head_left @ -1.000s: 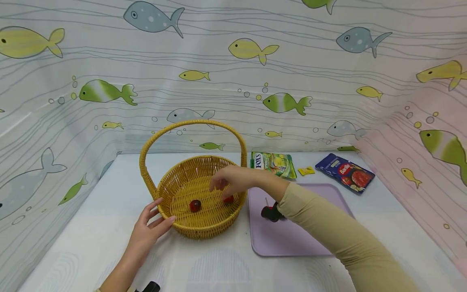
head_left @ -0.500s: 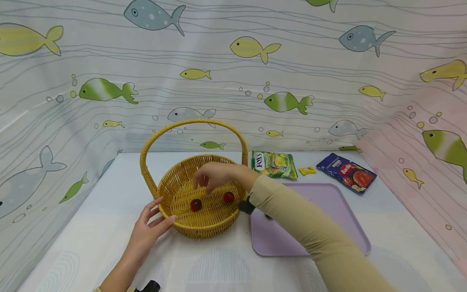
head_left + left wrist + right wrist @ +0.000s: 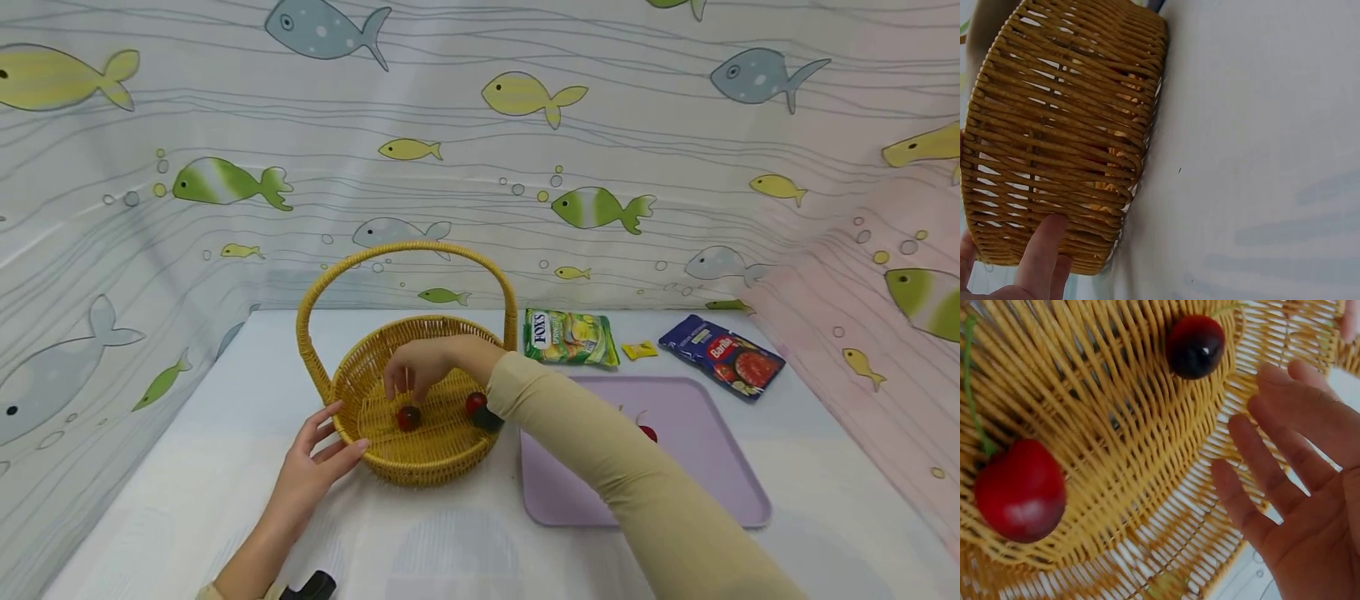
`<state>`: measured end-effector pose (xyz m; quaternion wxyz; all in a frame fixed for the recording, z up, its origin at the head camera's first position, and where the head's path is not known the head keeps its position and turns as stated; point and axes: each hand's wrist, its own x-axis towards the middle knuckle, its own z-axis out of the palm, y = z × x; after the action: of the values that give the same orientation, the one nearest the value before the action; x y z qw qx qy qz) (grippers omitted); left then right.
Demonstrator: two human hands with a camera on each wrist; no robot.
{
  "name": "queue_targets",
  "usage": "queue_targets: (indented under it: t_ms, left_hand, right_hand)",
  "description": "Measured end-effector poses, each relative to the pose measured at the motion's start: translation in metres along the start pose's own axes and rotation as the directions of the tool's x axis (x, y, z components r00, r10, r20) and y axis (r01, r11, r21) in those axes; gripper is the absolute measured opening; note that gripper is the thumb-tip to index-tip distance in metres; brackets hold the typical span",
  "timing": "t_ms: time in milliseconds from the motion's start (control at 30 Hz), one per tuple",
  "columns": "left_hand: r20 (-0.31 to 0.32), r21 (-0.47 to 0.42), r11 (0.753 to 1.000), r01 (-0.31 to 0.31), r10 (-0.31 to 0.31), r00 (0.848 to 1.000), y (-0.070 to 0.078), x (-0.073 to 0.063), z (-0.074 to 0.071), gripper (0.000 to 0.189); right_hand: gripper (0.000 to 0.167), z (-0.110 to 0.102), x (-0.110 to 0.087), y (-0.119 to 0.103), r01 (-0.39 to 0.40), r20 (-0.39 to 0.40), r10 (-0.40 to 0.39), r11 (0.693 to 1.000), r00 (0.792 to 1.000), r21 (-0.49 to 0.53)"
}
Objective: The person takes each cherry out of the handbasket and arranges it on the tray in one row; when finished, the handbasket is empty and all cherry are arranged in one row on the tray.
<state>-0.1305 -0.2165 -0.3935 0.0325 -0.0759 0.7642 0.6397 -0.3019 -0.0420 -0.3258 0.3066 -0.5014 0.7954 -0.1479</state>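
Observation:
A yellow wicker basket (image 3: 423,475) with a tall hoop handle stands on the table. My left hand (image 3: 315,467) rests against its near-left rim, fingers spread; in the left wrist view a fingertip presses the woven outer wall. My right hand (image 3: 427,367) is over the basket's inside with relaxed fingers and holds nothing. Below it lies a dark red cherry (image 3: 408,418); a brighter red cherry (image 3: 476,405) lies further right in the basket, partly covered by the wrist camera. Both have green stems, seen in the right wrist view. Another cherry (image 3: 647,433) is on the purple tray (image 3: 705,417), largely behind my sleeve.
Behind the tray lie a green Fox's candy bag (image 3: 572,337), a small yellow wrapped candy (image 3: 639,350) and a blue Barilla pouch (image 3: 722,357). A fish-patterned curtain (image 3: 465,167) stands behind the table. The basket handle (image 3: 408,247) arches above my right hand.
My right hand has moved left across the basket, away from the brighter cherry, and now hovers by the darker one. My left hand keeps its place on the rim.

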Motion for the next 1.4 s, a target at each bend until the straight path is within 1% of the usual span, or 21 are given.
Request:
queue_targets:
  t_ms: [100, 167, 200, 333, 400, 433, 467, 600, 667, 900, 1033, 1167, 1333, 1400]
  left_hand:
    - [0.001, -0.004, 1.000, -0.009, 0.009, 1.000, -0.001, 0.000, 0.000, 0.075]
    - [-0.002, -0.003, 1.000, -0.013, 0.013, 1.000, -0.002, 0.000, 0.000, 0.074]
    - [-0.004, -0.003, 1.000, -0.013, 0.012, 1.000, -0.002, 0.000, 0.000, 0.074]
    - [-0.004, -0.002, 1.000, -0.016, 0.016, 1.000, -0.002, -0.001, 0.000, 0.074]
    - [-0.005, -0.002, 1.000, -0.014, 0.014, 1.000, -0.002, -0.001, 0.000, 0.074]
    - [-0.004, -0.001, 1.000, -0.018, 0.018, 1.000, -0.001, -0.001, 0.000, 0.074]
    - [-0.004, 0.000, 1.000, -0.019, 0.019, 1.000, -0.002, -0.001, 0.000, 0.074]
    - [0.002, -0.001, 1.000, -0.016, 0.016, 1.000, -0.001, 0.000, 0.001, 0.074]
    - [0.005, -0.003, 1.000, -0.013, 0.013, 1.000, -0.001, 0.000, 0.001, 0.074]
    - [-0.003, -0.005, 1.000, -0.001, 0.001, 1.000, -0.001, -0.002, 0.000, 0.075]
    - [-0.005, 0.002, 1.000, -0.006, 0.006, 1.000, 0.000, -0.002, 0.001, 0.075]
    - [-0.005, 0.001, 1.000, -0.014, 0.014, 1.000, 0.001, -0.002, 0.000, 0.075]
    - [-0.006, 0.000, 1.000, -0.002, 0.002, 1.000, 0.000, -0.002, 0.000, 0.076]
    - [-0.012, -0.005, 1.000, 0.004, -0.004, 1.000, 0.000, -0.002, 0.000, 0.076]
  right_hand:
    - [0.032, 0.002, 0.008, 0.000, 0.001, 0.064, 0.001, 1.000, 0.998, -0.026]
    - [0.033, 0.003, 0.013, 0.001, 0.008, 0.106, -0.005, 1.000, 0.994, -0.024]
    - [0.034, 0.006, 0.020, 0.007, 0.007, 0.130, -0.004, 1.000, 0.991, -0.024]
    - [0.035, 0.012, 0.028, 0.010, 0.007, 0.223, 0.000, 1.000, 0.975, -0.030]
    - [0.035, 0.015, 0.032, 0.011, 0.002, 0.241, 0.013, 0.998, 0.970, -0.059]
    - [0.035, 0.014, 0.028, 0.006, 0.000, 0.245, 0.018, 0.997, 0.969, -0.075]
    - [0.034, 0.015, 0.029, 0.007, -0.003, 0.243, 0.025, 0.996, 0.970, -0.092]
    - [0.032, 0.016, 0.028, 0.004, -0.044, 0.224, 0.074, 0.990, 0.972, -0.135]
    - [0.031, 0.013, 0.024, 0.002, -0.045, 0.208, 0.075, 0.988, 0.975, -0.145]
    - [0.031, -0.007, 0.003, -0.008, 0.023, 0.091, -0.014, 0.994, 0.996, -0.106]
    - [0.028, -0.011, -0.015, -0.011, 0.050, 0.029, -0.048, 0.995, 0.998, -0.084]
    - [0.026, -0.013, -0.037, -0.016, 0.083, -0.028, -0.086, 0.992, 0.996, -0.100]
    - [0.026, -0.012, -0.071, -0.019, 0.133, -0.111, -0.151, 0.979, 0.982, -0.155]
    - [0.026, -0.010, -0.084, -0.019, 0.148, -0.140, -0.170, 0.976, 0.975, -0.158]
